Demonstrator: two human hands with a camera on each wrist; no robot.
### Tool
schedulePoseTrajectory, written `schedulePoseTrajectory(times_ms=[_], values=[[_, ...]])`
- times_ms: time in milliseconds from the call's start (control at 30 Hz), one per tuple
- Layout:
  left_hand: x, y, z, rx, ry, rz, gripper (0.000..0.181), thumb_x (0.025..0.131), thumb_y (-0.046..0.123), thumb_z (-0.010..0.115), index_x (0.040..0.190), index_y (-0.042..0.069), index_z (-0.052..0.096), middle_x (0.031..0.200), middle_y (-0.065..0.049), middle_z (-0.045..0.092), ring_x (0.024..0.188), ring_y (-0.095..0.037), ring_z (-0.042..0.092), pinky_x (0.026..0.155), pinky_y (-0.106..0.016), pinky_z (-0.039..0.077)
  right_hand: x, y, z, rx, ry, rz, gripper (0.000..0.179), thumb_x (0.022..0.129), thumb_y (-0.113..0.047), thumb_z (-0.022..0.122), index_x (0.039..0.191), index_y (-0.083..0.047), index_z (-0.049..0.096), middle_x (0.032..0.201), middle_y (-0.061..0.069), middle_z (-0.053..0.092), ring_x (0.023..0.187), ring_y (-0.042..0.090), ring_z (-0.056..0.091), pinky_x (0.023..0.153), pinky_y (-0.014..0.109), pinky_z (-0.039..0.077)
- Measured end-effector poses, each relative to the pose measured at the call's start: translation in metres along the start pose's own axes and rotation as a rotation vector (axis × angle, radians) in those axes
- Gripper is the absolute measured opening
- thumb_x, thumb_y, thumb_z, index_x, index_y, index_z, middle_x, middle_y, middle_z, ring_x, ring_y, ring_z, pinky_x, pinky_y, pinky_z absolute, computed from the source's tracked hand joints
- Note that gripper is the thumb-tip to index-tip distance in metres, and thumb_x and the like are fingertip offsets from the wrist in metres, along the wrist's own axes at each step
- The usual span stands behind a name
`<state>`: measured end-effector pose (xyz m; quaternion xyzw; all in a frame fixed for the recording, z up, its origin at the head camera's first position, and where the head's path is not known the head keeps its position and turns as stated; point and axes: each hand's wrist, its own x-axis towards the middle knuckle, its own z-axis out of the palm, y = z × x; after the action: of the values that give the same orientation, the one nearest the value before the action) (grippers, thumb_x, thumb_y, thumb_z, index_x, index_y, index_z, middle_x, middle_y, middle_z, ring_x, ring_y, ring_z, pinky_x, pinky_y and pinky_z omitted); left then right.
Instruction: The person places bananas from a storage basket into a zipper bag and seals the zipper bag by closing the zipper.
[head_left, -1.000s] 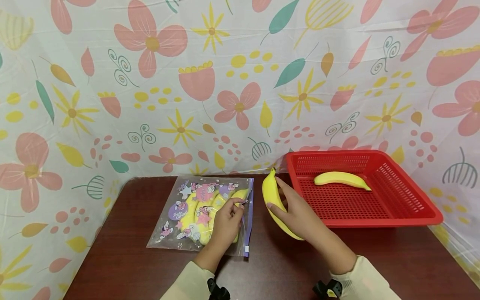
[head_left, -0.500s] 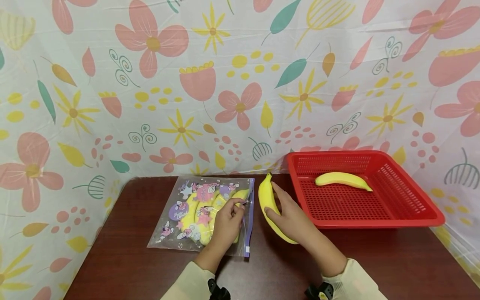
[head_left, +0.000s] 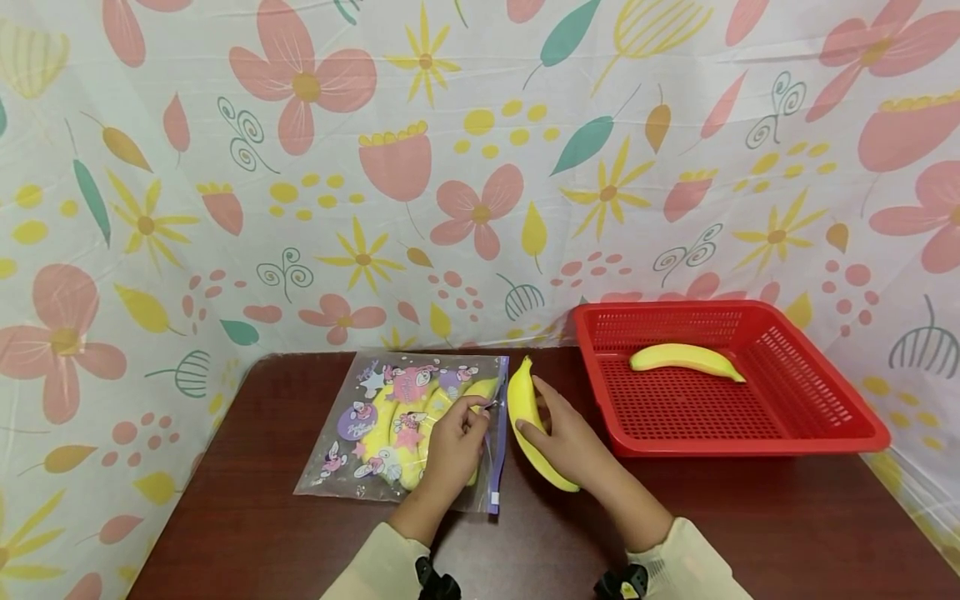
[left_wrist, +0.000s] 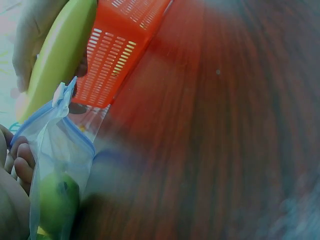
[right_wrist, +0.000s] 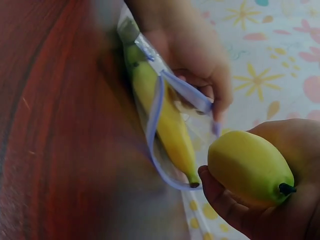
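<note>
My left hand pinches the upper edge of a clear zip bag printed with cartoon figures. In the right wrist view the purple zip edge gapes, and a banana shows inside. Several yellow bananas lie in the bag. My right hand grips another banana by its side, thumb across the near face, just right of the bag's mouth. From the left wrist view, this held banana stands close over the bag's opening.
A red plastic basket sits at the right back of the dark wooden table. One banana lies in it. A flower-patterned curtain hangs behind the table. A white slider is at the zip's near end.
My right hand has carried its banana left and slightly nearer to me, up close to the bag's mouth. The left hand and the bag have stayed in place.
</note>
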<state>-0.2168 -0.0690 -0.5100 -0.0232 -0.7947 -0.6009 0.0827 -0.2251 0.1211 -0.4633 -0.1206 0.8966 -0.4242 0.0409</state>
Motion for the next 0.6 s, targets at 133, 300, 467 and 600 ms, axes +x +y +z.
schedulePoseTrajectory(times_ms=[133, 300, 467, 600], values=[[0.0, 0.001, 0.0, -0.001, -0.007, -0.001, 0.021, 0.101, 0.018, 0.059, 0.119, 0.013, 0.068, 0.064, 0.001, 0.054, 0.05, -0.007, 0.052, 0.049, -0.023, 0.044, 0.002, 0.003, 0.007, 0.034, -0.006, 0.03, 0.078, 0.094, -0.024, 0.071, 0.158, -0.009, 0.03, 0.128, 0.013, 0.062, 0.094, 0.018, 0.065, 0.08, 0.031, 0.054], [0.0, 0.002, 0.0, -0.006, -0.01, -0.013, 0.021, 0.101, 0.019, 0.059, 0.12, 0.015, 0.068, 0.064, 0.001, 0.053, 0.05, -0.007, 0.051, 0.049, -0.023, 0.044, 0.004, 0.007, 0.014, 0.069, -0.003, 0.037, 0.076, 0.094, -0.023, 0.07, 0.157, -0.008, 0.032, 0.129, 0.014, 0.062, 0.094, 0.017, 0.065, 0.079, 0.03, 0.053], [0.0, 0.002, 0.0, -0.024, -0.011, -0.03, 0.02, 0.101, 0.019, 0.059, 0.119, 0.017, 0.068, 0.064, 0.002, 0.053, 0.051, -0.007, 0.051, 0.049, -0.023, 0.044, 0.004, 0.007, 0.021, 0.107, -0.012, 0.035, 0.073, 0.094, -0.019, 0.067, 0.157, -0.006, 0.032, 0.131, 0.016, 0.06, 0.099, 0.02, 0.064, 0.082, 0.032, 0.054], [0.0, 0.001, 0.0, -0.032, -0.012, -0.03, 0.02, 0.101, 0.019, 0.059, 0.119, 0.016, 0.068, 0.065, 0.001, 0.053, 0.051, -0.007, 0.052, 0.049, -0.023, 0.044, 0.004, 0.009, 0.028, 0.116, -0.017, 0.045, 0.071, 0.094, -0.017, 0.065, 0.156, -0.005, 0.034, 0.132, 0.016, 0.058, 0.097, 0.018, 0.061, 0.082, 0.031, 0.052]])
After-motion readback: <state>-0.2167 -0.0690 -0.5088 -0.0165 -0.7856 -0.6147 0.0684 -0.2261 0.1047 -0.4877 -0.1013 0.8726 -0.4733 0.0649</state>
